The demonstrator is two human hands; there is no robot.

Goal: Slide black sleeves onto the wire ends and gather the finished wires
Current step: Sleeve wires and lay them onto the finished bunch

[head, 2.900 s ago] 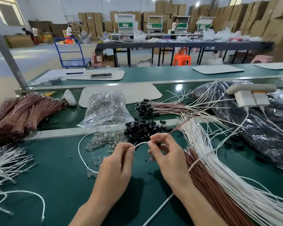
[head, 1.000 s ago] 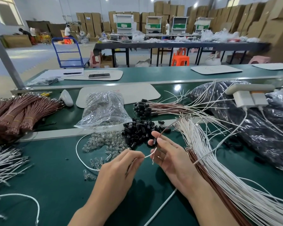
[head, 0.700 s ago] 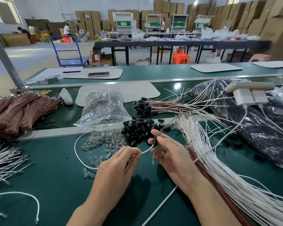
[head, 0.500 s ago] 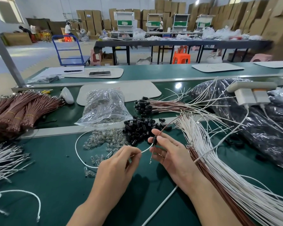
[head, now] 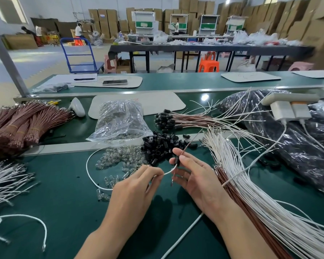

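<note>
Seated at a green bench mat (head: 64, 193) crossed by a steel rail (head: 67, 146); beyond, a warehouse walled with cardboard boxes (head: 307, 25), plus a blue trolley (head: 79, 57) and an orange stool (head: 208, 65). By the rail, a clear plastic bag (head: 120, 120), loose glass bulbs (head: 120, 157) and a heap of black sleeves (head: 161, 144), directly ahead of both hands. Behind the heap, finished wires (head: 176, 119) capped in black. Far left, banded brown bundles (head: 22, 124); to the right, a fan of white wires (head: 241, 174) crowding the wrist, dark bags (head: 297, 143), a power strip (head: 288, 105). With the left hand (head: 137, 186), pinching a white wire (head: 169, 171); with the right hand (head: 196, 176), pinching one black sleeve (head: 177, 159) and a thin brown wire (head: 187, 144), above the mat.
</note>
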